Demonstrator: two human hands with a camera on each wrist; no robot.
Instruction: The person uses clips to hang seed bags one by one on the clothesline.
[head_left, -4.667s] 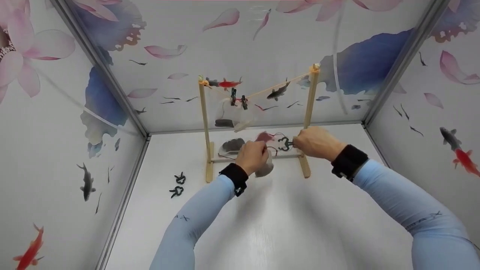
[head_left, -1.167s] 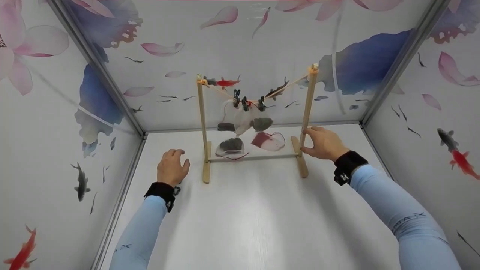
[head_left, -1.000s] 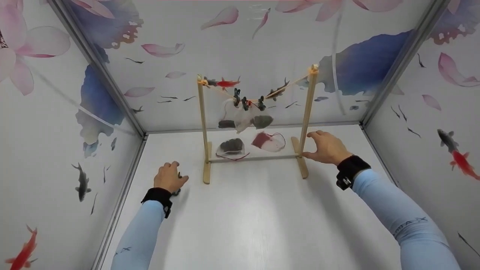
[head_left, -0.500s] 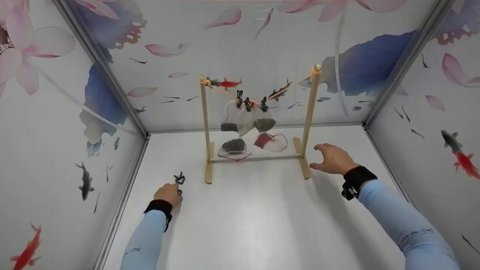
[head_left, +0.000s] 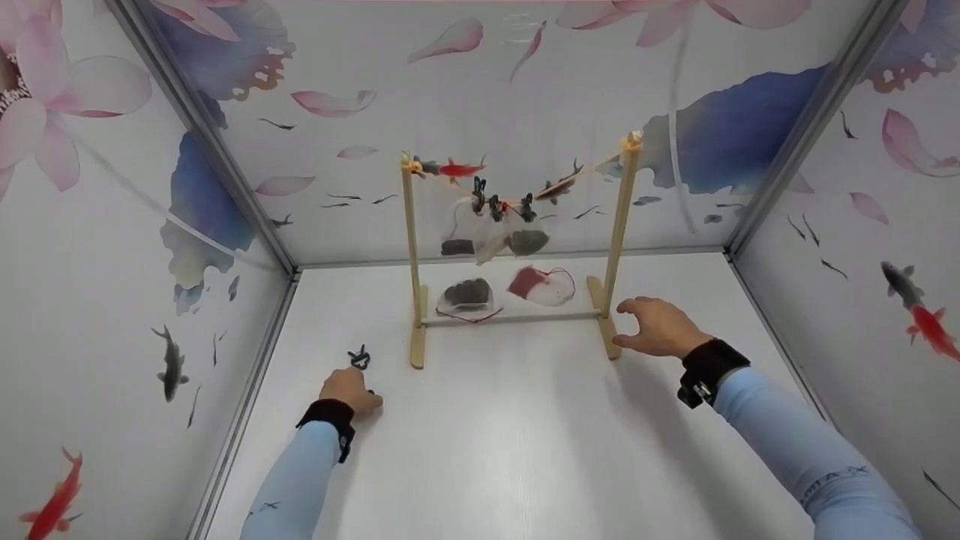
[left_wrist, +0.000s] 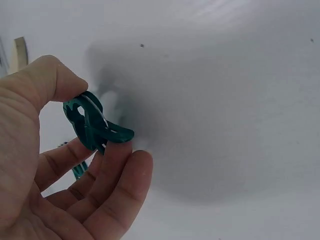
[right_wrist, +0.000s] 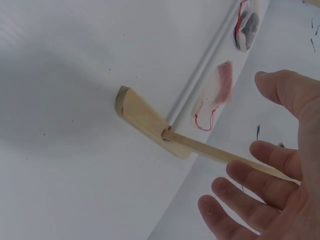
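Observation:
My left hand [head_left: 349, 391] pinches a green plastic spring clip [left_wrist: 89, 120] between thumb and fingers, low over the table at the left. A second green clip [head_left: 360, 358] lies just beyond that hand; in the left wrist view it is partly hidden behind the fingers. My right hand [head_left: 660, 327] is held with fingers spread and nothing in it, beside the right foot [right_wrist: 145, 117] of a wooden rack. Three small drawstring pouches, one with greenish contents [head_left: 528, 241], hang by dark clips [head_left: 495, 208] from the rack's sagging orange cord [head_left: 592, 163].
Under the cord lie two more see-through pouches, one with dark contents [head_left: 469, 292] and one with reddish contents [head_left: 527, 283]. The rack has two upright posts [head_left: 410, 240] and a white crossbar [head_left: 517, 318] low between them. Printed panels wall the table [head_left: 480, 450].
A third pouch now hangs clipped on the cord, where both hands earlier held a pouch and clip. My left hand has moved left and picked up a clip; my right hand has left the post.

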